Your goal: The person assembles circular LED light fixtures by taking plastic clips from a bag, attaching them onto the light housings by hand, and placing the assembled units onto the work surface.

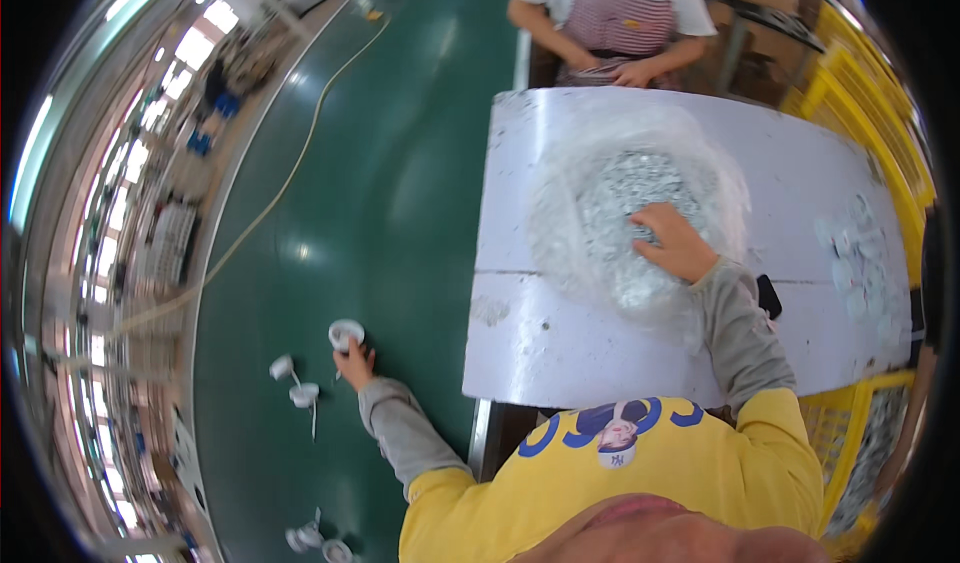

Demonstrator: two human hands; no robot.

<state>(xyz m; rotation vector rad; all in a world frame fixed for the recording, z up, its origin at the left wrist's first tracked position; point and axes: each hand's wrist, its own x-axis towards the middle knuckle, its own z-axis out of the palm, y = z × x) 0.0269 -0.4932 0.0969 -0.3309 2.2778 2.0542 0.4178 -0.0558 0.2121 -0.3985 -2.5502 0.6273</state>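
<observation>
On the green surface, my left hand is closed on the edge of a white round, cup-like plastic part. To its left lie two similar white parts with thin stems. My right hand reaches over a clear plastic bag spread open on the white table. Its thumb and forefinger are apart, just above a heap of small pale, shiny pieces inside the bag. The pieces are too small to name, and I see none between the fingers.
More white parts lie on the green surface near the bottom. A pale hose runs along its left. Flat translucent pieces and a black object are on the white table. A person in a striped apron stands across; yellow crates line the right.
</observation>
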